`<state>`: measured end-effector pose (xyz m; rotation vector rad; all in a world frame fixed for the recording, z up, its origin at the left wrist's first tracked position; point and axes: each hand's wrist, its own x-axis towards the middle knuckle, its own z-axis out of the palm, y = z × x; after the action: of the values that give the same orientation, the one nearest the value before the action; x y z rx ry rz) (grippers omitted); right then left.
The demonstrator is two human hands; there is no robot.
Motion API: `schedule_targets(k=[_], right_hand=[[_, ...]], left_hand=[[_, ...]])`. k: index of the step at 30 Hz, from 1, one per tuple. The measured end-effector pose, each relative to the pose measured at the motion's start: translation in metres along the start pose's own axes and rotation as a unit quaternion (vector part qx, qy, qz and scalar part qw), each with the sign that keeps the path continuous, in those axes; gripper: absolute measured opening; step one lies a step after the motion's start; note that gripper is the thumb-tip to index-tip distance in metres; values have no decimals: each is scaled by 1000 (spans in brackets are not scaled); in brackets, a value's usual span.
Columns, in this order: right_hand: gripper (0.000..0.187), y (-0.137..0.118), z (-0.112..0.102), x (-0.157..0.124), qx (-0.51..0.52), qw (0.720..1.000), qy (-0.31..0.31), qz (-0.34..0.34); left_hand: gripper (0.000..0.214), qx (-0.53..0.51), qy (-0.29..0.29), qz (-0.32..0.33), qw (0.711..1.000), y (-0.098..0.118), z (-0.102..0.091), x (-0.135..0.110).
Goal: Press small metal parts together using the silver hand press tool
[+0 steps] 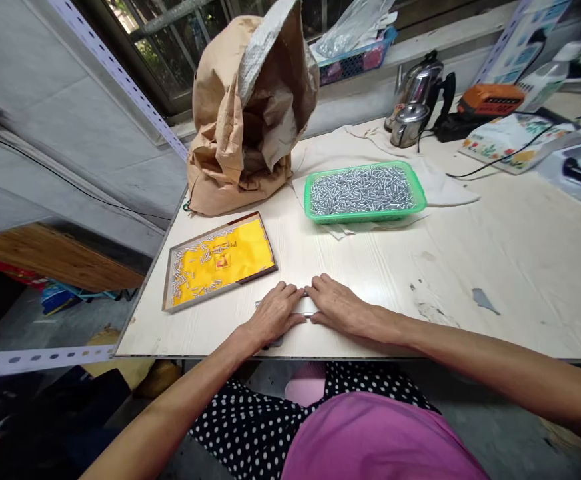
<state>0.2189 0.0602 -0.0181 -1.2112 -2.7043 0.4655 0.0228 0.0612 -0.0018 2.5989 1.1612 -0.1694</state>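
Near the table's front edge, a flat silver-grey piece (304, 306) lies under both my hands, most of it covered by them. My left hand (274, 312) is closed over its left part, with the thumb along the near edge. My right hand (338, 305) grips the right part the same way, and the fingertips of both hands almost meet. Beyond my left hand is a shallow tray (235, 285) with a yellow bottom and small metal pins scattered mostly at its left. Farther back, a green plastic basket (365, 217) is full of similar small metal pieces.
A large open brown paper sack (215, 170) stands at the back left. Along the back right are a steel kettle (423, 83), a small lidded pot (409, 125), an orange battery pack (490, 100) and a cable. A grey scrap (484, 300) lies on the table (535, 267).
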Motion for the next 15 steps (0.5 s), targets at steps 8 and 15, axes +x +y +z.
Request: schedule_targets(k=[8,15], right_hand=[[17,2,22,8,-20,999,-6,-38],[24,15,8,12,6,999,6,-33]], left_hand=[[25,-7,54,-9,998,3,16,3],[29,34,68,-64,995,9,12,2]])
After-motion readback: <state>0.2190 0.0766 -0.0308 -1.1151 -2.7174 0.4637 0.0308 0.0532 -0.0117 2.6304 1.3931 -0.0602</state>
